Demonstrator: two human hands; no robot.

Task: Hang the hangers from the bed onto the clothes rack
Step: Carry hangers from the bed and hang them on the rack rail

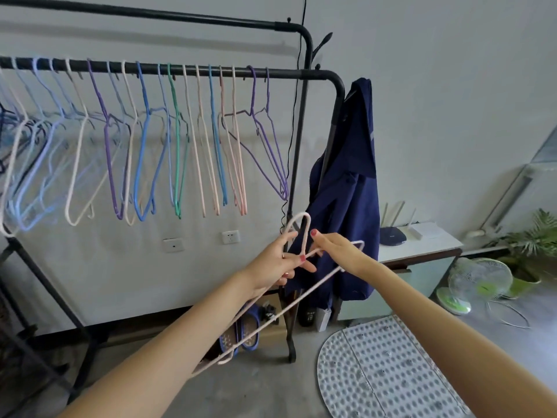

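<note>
A pale pink hanger (pixel 304 294) is held in front of me, below the right end of the black clothes rack (pixel 193 69). My left hand (pixel 278 260) grips it near the base of its hook. My right hand (pixel 337 251) pinches its shoulder just to the right. The hook points up toward the rack's lower bar. Several hangers (pixel 144 140) in purple, blue, green, pink and white hang along that bar. The bed is out of view.
A dark blue jacket (pixel 346 206) hangs on the rack's right post. A white shelf with a router (pixel 391 235) stands at right, with a small fan (pixel 479 282) and a plant beyond. Slippers (pixel 241 330) and a studded mat (pixel 385 369) lie on the floor.
</note>
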